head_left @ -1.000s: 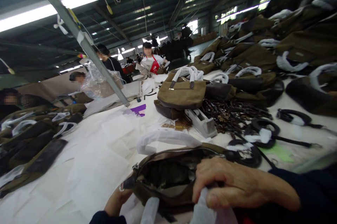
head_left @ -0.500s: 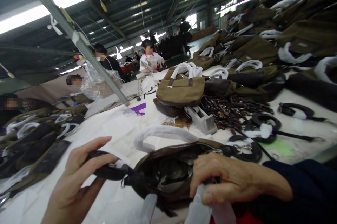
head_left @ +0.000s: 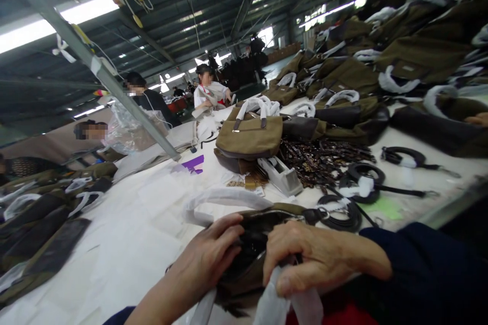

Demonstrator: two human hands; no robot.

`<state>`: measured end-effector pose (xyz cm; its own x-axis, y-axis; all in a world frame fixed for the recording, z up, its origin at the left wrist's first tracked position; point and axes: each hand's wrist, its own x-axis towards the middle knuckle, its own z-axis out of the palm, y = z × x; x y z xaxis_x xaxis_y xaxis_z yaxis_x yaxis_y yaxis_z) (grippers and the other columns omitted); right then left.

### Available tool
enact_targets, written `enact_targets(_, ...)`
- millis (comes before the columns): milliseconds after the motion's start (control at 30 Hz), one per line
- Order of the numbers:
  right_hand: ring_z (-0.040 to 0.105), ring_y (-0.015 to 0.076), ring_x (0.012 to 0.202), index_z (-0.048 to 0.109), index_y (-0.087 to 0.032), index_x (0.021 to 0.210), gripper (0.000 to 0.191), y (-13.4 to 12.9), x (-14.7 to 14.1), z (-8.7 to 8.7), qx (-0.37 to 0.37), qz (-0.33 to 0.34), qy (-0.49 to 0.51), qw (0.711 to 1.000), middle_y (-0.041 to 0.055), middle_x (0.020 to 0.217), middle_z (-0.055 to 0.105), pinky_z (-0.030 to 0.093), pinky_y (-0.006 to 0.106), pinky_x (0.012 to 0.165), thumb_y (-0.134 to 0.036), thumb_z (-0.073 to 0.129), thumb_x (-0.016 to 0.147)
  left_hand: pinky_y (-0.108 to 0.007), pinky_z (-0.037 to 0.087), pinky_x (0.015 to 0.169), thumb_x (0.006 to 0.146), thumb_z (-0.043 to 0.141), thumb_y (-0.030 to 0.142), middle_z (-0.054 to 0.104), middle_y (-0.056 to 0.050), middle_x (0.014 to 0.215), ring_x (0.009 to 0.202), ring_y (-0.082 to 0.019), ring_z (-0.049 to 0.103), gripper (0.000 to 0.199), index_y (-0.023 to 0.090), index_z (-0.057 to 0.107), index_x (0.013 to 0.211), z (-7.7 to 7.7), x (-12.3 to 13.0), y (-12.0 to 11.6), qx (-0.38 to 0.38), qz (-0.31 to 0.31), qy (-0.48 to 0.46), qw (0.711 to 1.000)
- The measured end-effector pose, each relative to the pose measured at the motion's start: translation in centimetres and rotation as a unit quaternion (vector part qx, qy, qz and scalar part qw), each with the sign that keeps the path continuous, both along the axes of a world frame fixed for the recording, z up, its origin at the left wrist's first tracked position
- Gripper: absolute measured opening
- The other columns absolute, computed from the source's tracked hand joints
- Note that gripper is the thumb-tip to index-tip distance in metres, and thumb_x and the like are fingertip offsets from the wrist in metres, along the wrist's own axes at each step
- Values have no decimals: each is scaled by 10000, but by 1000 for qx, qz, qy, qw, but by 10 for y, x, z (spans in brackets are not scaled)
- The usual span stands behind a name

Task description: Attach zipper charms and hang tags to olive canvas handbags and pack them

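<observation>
An olive handbag [head_left: 247, 284] with dark trim lies unzipped in front of me, its mouth facing up and its inside dark. My right hand [head_left: 305, 254] grips the near rim of the bag, thumb pressed by the near handle [head_left: 270, 299], which is wrapped in white paper. At the left end of the opening is my left hand [head_left: 213, 254], fingers curled over the rim and partly inside; what they hold is hidden. The far wrapped handle [head_left: 229, 198] stands up behind the opening. A metal zipper [head_left: 284, 212] runs along the far edge.
Behind the bag stand a grey tape dispenser [head_left: 280, 175], a heap of dark brown tags [head_left: 324, 162] and another olive bag [head_left: 249, 134]. Coiled black straps [head_left: 339, 213] lie right. Bags pile up at both sides. A slanted metal post [head_left: 129, 106] rises left; co-workers stand beyond.
My left hand has moved right, from outside the bag with a coiled black strap to its opening. That coil is out of sight. The right hand keeps its grip. The view has shifted slightly.
</observation>
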<state>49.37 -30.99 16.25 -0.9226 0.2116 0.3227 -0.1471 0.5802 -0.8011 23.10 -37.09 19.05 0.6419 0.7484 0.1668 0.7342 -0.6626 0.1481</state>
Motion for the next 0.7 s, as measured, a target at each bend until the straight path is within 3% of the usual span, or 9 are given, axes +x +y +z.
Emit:
enact_targets(133,639,162,809,745,-131,1038,401,1,0,-2,0,7,5,1000,77,910,740,441,263,828,-477,566,943,-312,470,1083,979,433,160,447,-95,1459,1314,-187,502,453,266,390,1418,-13,-3,3,-25,13,-30,999)
enact_targets(333,632,160,803,748,-119,1024,454,-1,-1,-4,-4,18,28,999,86,907,741,441,259,802,-518,549,942,-266,534,905,962,478,211,637,-59,1176,1048,-172,634,310,261,534,1263,-6,8,3,-105,22,-50,993)
enact_targets(433,628,162,772,753,-109,995,487,-1,-2,-3,-4,22,40,999,93,879,741,444,266,784,-547,549,932,-281,509,938,968,481,267,667,-43,1172,1064,-186,630,290,264,564,1246,3,13,7,-144,84,-121,979)
enact_targets(500,631,166,771,754,-100,983,507,0,-3,-4,-9,23,49,998,98,864,740,444,269,784,-559,546,929,-277,524,868,971,484,339,702,-25,1052,970,-186,651,280,252,591,1215,6,15,13,-218,137,-188,948)
enact_targets(600,633,162,783,752,-97,986,508,0,-5,-6,-11,25,57,998,96,866,738,436,267,795,-559,545,932,-297,537,788,961,477,384,720,-24,943,868,-201,663,338,214,624,1213,-7,16,28,-342,156,-235,896)
enact_targets(700,621,154,765,751,-97,970,511,-2,-6,-8,1,24,65,998,85,845,733,427,265,778,-571,569,915,-366,515,897,921,502,336,720,-75,1084,958,-246,658,332,182,680,1155,-33,17,42,-324,142,-183,917)
